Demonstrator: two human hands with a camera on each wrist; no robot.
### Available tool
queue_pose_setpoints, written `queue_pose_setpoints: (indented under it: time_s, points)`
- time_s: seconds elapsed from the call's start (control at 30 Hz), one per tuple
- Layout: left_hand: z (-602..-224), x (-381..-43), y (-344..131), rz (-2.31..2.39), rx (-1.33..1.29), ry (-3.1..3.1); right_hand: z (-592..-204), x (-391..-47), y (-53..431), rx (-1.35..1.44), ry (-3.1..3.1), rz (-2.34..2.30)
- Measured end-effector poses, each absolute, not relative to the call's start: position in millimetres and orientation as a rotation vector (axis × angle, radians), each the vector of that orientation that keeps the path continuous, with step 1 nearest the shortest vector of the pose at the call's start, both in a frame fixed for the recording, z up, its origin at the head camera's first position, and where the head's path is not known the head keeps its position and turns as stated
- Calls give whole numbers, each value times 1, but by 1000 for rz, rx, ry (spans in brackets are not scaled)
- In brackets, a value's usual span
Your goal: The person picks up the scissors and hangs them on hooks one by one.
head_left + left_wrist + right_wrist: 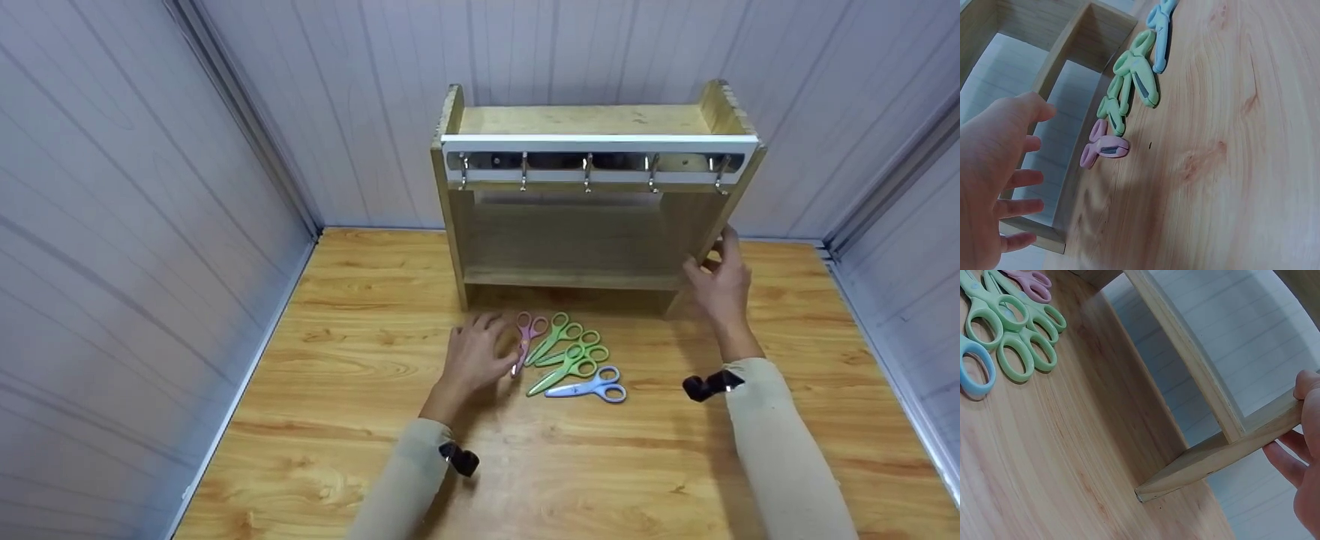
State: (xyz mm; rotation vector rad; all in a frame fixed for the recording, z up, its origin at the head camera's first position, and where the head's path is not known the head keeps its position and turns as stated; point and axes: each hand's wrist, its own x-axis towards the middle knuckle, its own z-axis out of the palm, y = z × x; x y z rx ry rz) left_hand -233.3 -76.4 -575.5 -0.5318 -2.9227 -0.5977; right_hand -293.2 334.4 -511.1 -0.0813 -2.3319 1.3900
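Note:
A wooden shelf rack [570, 279] with a row of metal hooks [588, 172] on its front strip stands at the back of the table. My right hand [721, 289] grips the rack's right side panel [1213, 453], thumb on the inner face and fingers on the outer one. My left hand [476, 356], fingers spread and apart, hovers just left of the pink scissors [525, 341] and holds nothing. Beside these lie three green scissors [564, 373], overlapping one another. Nearest the front are the blue scissors [592, 386], blades pointing left.
The wood-patterned tabletop [337, 420] carries everything. Pale panelled walls enclose it at the left [135, 247], back [375, 97] and right [907, 247]. The rack's lower shelf board [562, 277] sits above the table, right behind the scissors.

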Motion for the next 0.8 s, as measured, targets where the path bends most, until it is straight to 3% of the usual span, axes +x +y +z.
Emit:
queue_pose_setpoints:
  time_s: [0.53, 0.8]
  points:
    - [-603, -238, -68, -605, -459, -2851, -509, -295, 331, -105, -2300, 1394]
    - [-598, -234, -62, -605, -407, -2979, -511, -295, 332, -94, -2312, 1393]
